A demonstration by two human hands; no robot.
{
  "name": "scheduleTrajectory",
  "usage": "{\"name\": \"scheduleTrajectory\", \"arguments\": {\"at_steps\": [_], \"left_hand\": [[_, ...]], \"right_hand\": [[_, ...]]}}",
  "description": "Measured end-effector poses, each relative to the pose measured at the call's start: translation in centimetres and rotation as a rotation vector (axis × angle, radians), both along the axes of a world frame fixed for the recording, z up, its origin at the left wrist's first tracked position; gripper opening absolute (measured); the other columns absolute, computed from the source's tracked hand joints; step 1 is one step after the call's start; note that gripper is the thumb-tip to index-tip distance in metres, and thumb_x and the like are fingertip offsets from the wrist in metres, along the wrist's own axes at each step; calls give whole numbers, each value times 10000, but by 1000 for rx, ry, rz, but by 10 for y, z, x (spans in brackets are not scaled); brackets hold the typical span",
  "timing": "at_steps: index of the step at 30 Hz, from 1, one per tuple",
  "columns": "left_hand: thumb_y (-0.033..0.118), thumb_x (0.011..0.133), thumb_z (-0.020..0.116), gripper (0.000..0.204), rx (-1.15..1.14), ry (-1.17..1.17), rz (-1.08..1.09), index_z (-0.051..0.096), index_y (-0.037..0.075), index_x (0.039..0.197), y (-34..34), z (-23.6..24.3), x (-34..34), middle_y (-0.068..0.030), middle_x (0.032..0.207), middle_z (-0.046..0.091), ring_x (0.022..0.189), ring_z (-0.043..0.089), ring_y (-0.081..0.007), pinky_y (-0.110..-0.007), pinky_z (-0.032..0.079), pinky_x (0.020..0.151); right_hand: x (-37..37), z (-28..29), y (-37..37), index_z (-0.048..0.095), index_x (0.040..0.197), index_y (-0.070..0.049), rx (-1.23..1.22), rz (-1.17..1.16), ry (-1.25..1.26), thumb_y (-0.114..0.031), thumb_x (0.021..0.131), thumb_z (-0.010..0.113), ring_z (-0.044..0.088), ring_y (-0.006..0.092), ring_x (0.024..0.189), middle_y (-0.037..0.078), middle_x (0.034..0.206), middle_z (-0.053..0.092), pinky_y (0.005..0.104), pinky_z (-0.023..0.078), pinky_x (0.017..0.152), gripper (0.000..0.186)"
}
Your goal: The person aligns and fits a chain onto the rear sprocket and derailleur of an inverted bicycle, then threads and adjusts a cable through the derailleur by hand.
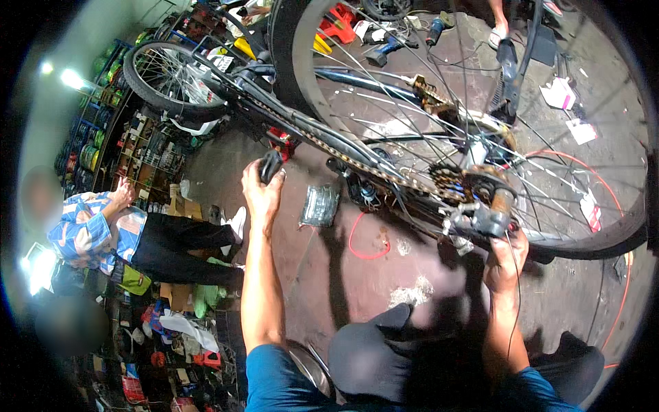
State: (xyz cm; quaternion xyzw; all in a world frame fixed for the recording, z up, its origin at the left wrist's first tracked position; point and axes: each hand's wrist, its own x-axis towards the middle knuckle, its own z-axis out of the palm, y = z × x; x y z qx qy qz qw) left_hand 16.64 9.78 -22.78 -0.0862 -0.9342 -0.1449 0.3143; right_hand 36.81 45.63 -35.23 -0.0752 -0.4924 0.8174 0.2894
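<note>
A bicycle with a large rear wheel (621, 237) fills the upper right, its rusty chain (357, 161) running diagonally to a stack of sprockets (446, 180). My left hand (263, 196) is closed around a black block that looks like a pedal (270, 167), left of the chain. At the rear hub, my right hand (506, 264) reaches up from below, its fingers closed on the rear derailleur (489, 218) and partly hidden behind it. A thin dark cable (519, 295) hangs down past my right wrist.
A person in a patterned shirt (96, 226) stands at left beside shelves of boxed parts (147, 151). A clear plastic package (320, 206) and red hose (371, 255) lie on the floor. Power tools (391, 47) lie farther off, near another person's foot (499, 34).
</note>
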Motion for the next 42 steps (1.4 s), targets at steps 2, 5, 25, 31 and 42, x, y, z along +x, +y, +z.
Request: {"name": "scheduleTrajectory", "arguments": {"at_steps": [2, 5, 25, 31, 42], "left_hand": [[122, 732, 685, 433, 82, 67, -108, 539, 4, 1122, 8, 12, 2, -155, 1127, 540, 1060, 514, -299, -372, 398, 927], [33, 812, 629, 287, 494, 24, -308, 568, -13, 1089, 51, 39, 17, -80, 994, 603, 896, 576, -178, -270, 449, 796], [139, 812, 581, 502, -272, -865, -315, 459, 128, 1299, 114, 128, 61, -178, 1170, 563, 1034, 563, -354, -397, 460, 890], [104, 790, 500, 537, -530, -1036, -497, 434, 130, 1323, 124, 125, 32, -168, 1111, 542, 984, 551, -360, -435, 469, 835], [150, 817, 482, 448, -810, -796, -812, 483, 51, 1254, 120, 139, 14, -148, 1208, 474, 1159, 420, -324, -466, 303, 1015]], "right_hand": [[3, 6, -10, 558, 1045, 57, 79, -245, 8, -343, 739, 592, 538, 175, 848, 105, 939, 568, 289, 423, 776, 504], [15, 8, -16, 509, 1088, 51, 250, -549, -17, -402, 808, 569, 477, 233, 1001, 148, 1078, 494, 359, 368, 899, 535], [-1, 247, -116, 562, 1102, -3, 6, 312, -852, -193, 848, 575, 535, 212, 931, 129, 993, 597, 348, 423, 835, 317], [-42, 224, -134, 583, 1104, -5, -706, 142, -996, -211, 882, 535, 572, 208, 921, 101, 1013, 620, 347, 448, 847, 307], [-103, 160, -125, 485, 1206, 2, -1358, -26, -590, -224, 954, 398, 525, 275, 1089, 136, 1217, 535, 387, 467, 895, 350]]}}
